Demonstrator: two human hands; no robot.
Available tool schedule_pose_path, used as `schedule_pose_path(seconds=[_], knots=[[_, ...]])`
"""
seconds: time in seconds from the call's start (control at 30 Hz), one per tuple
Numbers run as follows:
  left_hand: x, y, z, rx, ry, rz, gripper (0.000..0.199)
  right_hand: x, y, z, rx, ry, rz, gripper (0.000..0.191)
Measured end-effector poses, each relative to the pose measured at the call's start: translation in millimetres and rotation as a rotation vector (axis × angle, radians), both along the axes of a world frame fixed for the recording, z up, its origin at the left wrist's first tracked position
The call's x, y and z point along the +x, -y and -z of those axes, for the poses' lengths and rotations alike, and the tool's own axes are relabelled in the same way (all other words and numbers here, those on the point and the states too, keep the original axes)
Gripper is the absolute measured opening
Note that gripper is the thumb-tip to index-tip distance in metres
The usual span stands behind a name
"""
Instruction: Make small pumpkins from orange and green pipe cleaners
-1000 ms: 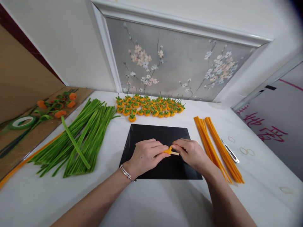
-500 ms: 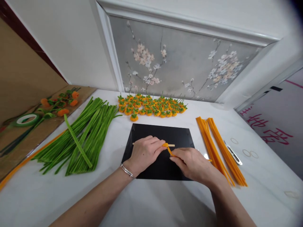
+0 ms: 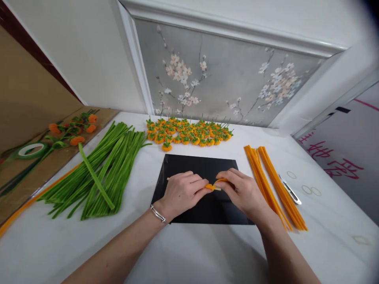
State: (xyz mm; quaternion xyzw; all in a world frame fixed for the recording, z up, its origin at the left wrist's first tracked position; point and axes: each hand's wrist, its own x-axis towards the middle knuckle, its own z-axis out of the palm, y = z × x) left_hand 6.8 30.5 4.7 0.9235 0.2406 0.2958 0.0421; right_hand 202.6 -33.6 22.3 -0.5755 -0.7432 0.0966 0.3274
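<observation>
Over a black mat, my left hand is closed around a thin pale stick, with an orange fuzzy strip wound on it at the fingertips. My right hand pinches the strip's other part just right of the stick's end. Most of the stick is hidden under my left hand; a bit of its far end shows at the left. Both hands are close together, fingertips almost meeting.
Green strips lie left, orange strips right beside a cutter and rubber bands. Small orange-and-green pieces stand behind the mat. Green tape and orange flowers rest on cardboard at far left.
My right hand has moved up and turned, bringing the orange strip from below the stick to above its right end. My left hand and the stick's right end have tilted slightly downward.
</observation>
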Motion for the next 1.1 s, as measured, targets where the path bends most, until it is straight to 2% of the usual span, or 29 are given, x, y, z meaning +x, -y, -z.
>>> schedule_pose_path(seconds=[0.1, 0.23, 0.4, 0.6, 0.67, 0.73, 0.83, 0.87, 0.93, 1.03, 1.1], knots=[[-0.3, 0.6, 1.1, -0.023, 0.036, 0.055, 0.019, 2.9, -2.6, 2.9, 0.004, -0.053, 0.012, 0.014], [0.5, 0.0, 4.4, -0.061, 0.090, 0.071, 0.016, 6.8, -4.6, 8.1, -0.082, -0.052, -0.002, 0.017], [2.6, -0.4, 3.6, -0.117, 0.180, -0.023, 0.014, 1.6, -5.1, 12.0, -0.208, 0.060, -0.091, 0.023], [3.2, 1.7, 2.6, -0.154, 0.138, -0.149, 0.020, -12.3, -1.1, 7.5, -0.284, 0.090, -0.157, 0.025], [3.0, 2.0, 2.9, -0.174, 0.110, -0.146, 0.022, -11.4, -0.6, 7.4, -0.281, 0.058, -0.139, 0.022], [2.8, 2.1, 2.7, -0.190, 0.081, -0.125, 0.020, -8.7, -1.1, 8.3, -0.274, -0.041, -0.099, 0.011], [3.0, 2.6, 1.2, -0.183, 0.051, -0.109, 0.017, -6.7, -2.7, 10.4, -0.287, -0.234, -0.053, 0.023], [3.4, 3.0, 0.7, -0.173, 0.045, -0.112, 0.016, -7.3, -3.3, 11.1, -0.282, -0.258, -0.046, 0.021], [4.2, 4.0, -0.1, -0.163, 0.034, -0.118, 0.015, -10.2, -4.4, 12.5, -0.226, -0.234, -0.048, 0.015], [4.7, 4.3, -0.3, -0.197, 0.034, -0.136, 0.012, -14.7, -5.5, 14.1, -0.142, -0.137, -0.099, 0.016], [3.6, 2.5, -0.6, -0.231, 0.045, -0.127, 0.022, -14.9, -5.9, 14.4, -0.111, -0.102, -0.107, 0.018]])
